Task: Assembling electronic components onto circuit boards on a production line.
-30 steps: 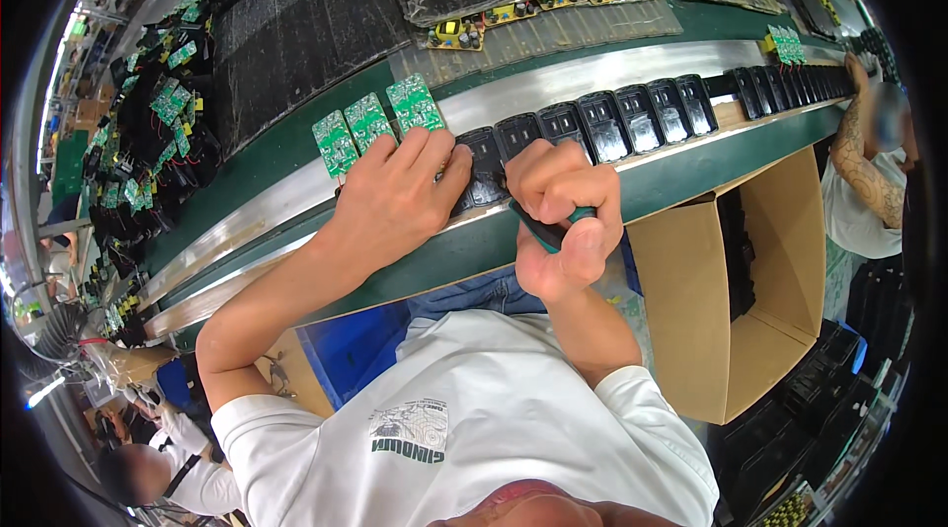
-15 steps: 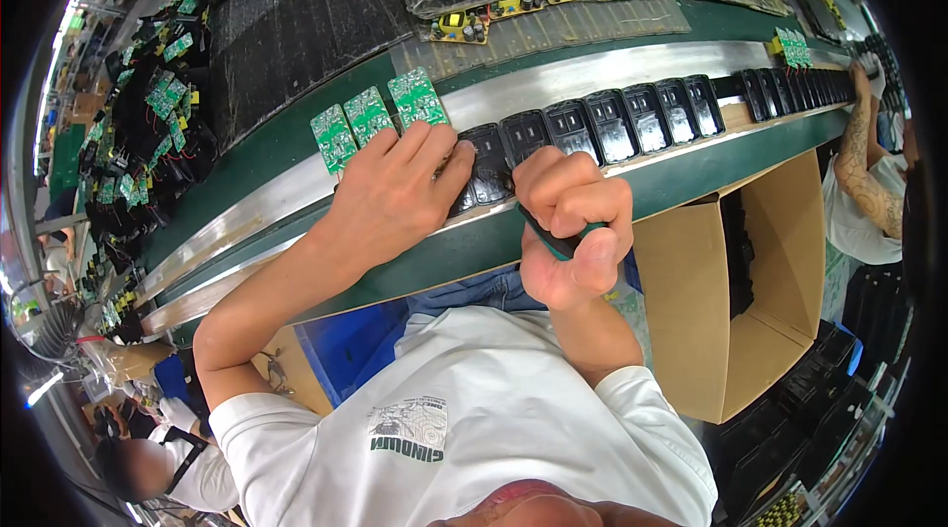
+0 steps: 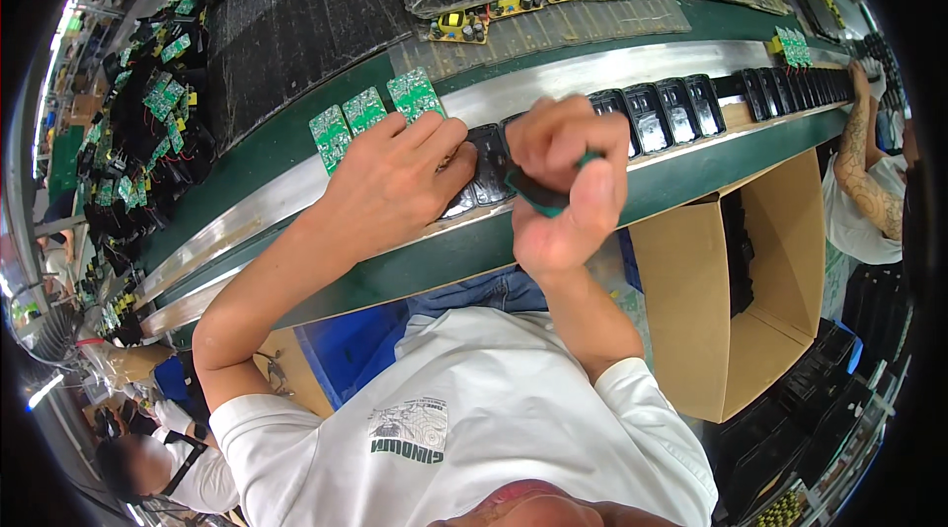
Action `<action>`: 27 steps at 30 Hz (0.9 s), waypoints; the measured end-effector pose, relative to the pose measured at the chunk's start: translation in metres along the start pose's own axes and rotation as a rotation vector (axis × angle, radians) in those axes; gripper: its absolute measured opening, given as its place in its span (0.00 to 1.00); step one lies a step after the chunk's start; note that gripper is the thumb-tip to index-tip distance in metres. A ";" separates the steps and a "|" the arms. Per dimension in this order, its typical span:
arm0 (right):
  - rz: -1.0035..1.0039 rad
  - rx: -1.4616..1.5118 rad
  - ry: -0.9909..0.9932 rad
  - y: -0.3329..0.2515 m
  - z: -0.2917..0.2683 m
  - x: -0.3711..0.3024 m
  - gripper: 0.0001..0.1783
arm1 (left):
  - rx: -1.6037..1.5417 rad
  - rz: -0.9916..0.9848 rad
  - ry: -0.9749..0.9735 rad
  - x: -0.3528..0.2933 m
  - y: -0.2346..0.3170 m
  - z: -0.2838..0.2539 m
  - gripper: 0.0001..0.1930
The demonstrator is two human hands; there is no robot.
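Observation:
My left hand (image 3: 403, 176) bends its fingers over the left end of a row of black plastic casings (image 3: 647, 117) on the bench edge. Its fingertips close on the end casing (image 3: 460, 203), which the hand mostly covers. Wrapped in my right hand (image 3: 578, 196) is a hand tool with a dark green and black handle (image 3: 538, 193). The hand is partly blurred and the tool's working end does not show, so its kind is unclear. Three green circuit boards (image 3: 365, 109) stand in a line just beyond my left hand, solder side showing.
Wired circuit boards (image 3: 166, 97) and black parts pile up at the left. Yellow boards (image 3: 459, 25) lie near dark sheets (image 3: 306, 28) at the back. An open cardboard box (image 3: 681, 305) stands below the bench at right. A co-worker's tattooed arm (image 3: 857, 157) reaches in at far right.
My right hand has shifted slightly up and left, and the tool in it has turned. My left hand stays almost in place at the end casing.

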State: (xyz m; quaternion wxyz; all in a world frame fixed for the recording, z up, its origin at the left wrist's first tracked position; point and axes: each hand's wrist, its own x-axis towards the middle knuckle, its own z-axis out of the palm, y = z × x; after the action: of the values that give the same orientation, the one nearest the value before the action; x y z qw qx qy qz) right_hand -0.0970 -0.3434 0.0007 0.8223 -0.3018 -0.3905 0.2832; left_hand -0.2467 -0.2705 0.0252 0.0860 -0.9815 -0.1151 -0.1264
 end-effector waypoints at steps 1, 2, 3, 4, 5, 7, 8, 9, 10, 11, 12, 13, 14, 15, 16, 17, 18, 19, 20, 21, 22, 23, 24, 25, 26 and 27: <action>0.036 -0.013 0.051 0.002 0.002 0.004 0.11 | -0.016 0.001 -0.003 -0.001 -0.001 0.001 0.06; 0.035 -0.012 0.050 0.004 0.004 0.005 0.11 | -0.014 0.000 -0.002 -0.002 -0.002 0.002 0.06; 0.055 0.011 0.056 0.005 0.005 0.007 0.11 | -0.024 0.006 0.004 -0.002 -0.003 0.003 0.06; 0.075 0.033 0.062 0.007 0.005 0.008 0.10 | -0.033 0.011 0.010 -0.003 -0.004 0.004 0.06; 0.094 0.056 0.068 0.008 0.006 0.010 0.09 | -0.043 0.017 0.016 -0.004 -0.005 0.005 0.05; 0.114 0.072 0.074 0.010 0.005 0.010 0.08 | -0.056 0.023 0.026 -0.004 -0.005 0.006 0.05; 0.066 0.064 0.013 0.012 0.004 0.008 0.09 | -0.070 0.009 0.024 -0.005 -0.005 0.005 0.05; 0.017 0.055 -0.049 0.014 0.001 0.005 0.09 | -0.083 -0.005 0.022 -0.005 -0.005 0.005 0.05; -0.032 0.046 -0.112 0.015 -0.001 0.003 0.09 | -0.096 -0.019 0.021 -0.006 -0.004 0.004 0.05; -0.081 0.038 -0.176 0.015 -0.002 0.001 0.10 | -0.109 -0.034 0.021 -0.006 -0.003 0.003 0.05; -0.084 0.037 -0.185 0.014 -0.002 0.001 0.10 | -0.106 -0.038 0.029 -0.004 -0.002 0.001 0.05; -0.067 0.033 -0.121 0.012 -0.001 0.001 0.11 | -0.131 -0.073 0.008 -0.002 -0.001 -0.002 0.05; -0.049 0.029 -0.058 0.010 -0.001 0.000 0.12 | -0.157 -0.108 -0.013 0.000 0.001 -0.005 0.05; -0.031 0.026 0.005 0.008 0.000 -0.001 0.13 | -0.184 -0.144 -0.034 0.002 0.002 -0.008 0.04; -0.012 0.023 0.069 0.006 0.000 -0.003 0.14 | -0.211 -0.180 -0.055 0.003 0.004 -0.010 0.04; -0.009 0.029 0.060 0.004 -0.002 -0.006 0.14 | -0.206 -0.190 -0.053 0.003 0.006 -0.012 0.04; -0.033 0.046 0.033 0.001 -0.006 -0.011 0.15 | -0.228 -0.232 -0.027 0.003 0.009 -0.013 0.04; -0.061 0.059 0.012 -0.004 -0.010 -0.016 0.16 | -0.253 -0.267 -0.002 0.002 0.011 -0.015 0.05; -0.088 0.073 -0.007 -0.007 -0.014 -0.020 0.17 | -0.279 -0.301 0.023 0.002 0.014 -0.016 0.06; -0.115 0.086 -0.025 -0.008 -0.017 -0.022 0.18 | -0.304 -0.334 0.046 0.003 0.016 -0.017 0.06; -0.117 0.085 -0.020 -0.008 -0.018 -0.024 0.18 | -0.305 -0.329 0.044 0.003 0.018 -0.017 0.06; -0.119 0.112 -0.009 -0.007 -0.019 -0.025 0.17 | -0.300 -0.353 0.038 0.004 0.020 -0.015 0.06; -0.121 0.140 0.001 -0.006 -0.019 -0.026 0.16 | -0.295 -0.377 0.033 0.004 0.022 -0.013 0.05; -0.123 0.168 0.011 -0.005 -0.018 -0.027 0.15 | -0.290 -0.402 0.028 0.004 0.024 -0.012 0.04; -0.125 0.196 0.020 -0.005 -0.018 -0.028 0.14 | -0.285 -0.427 0.023 0.005 0.025 -0.011 0.03; -0.125 0.198 0.022 -0.006 -0.019 -0.028 0.14 | -0.283 -0.427 0.020 0.006 0.026 -0.011 0.03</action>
State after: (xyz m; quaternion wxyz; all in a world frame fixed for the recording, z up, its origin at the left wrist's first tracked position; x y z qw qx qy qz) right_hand -0.0956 -0.3718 -0.0182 0.8683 -0.1972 -0.3697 0.2654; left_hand -0.2367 -0.2963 0.0336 -0.0799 -0.9359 -0.3001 -0.1665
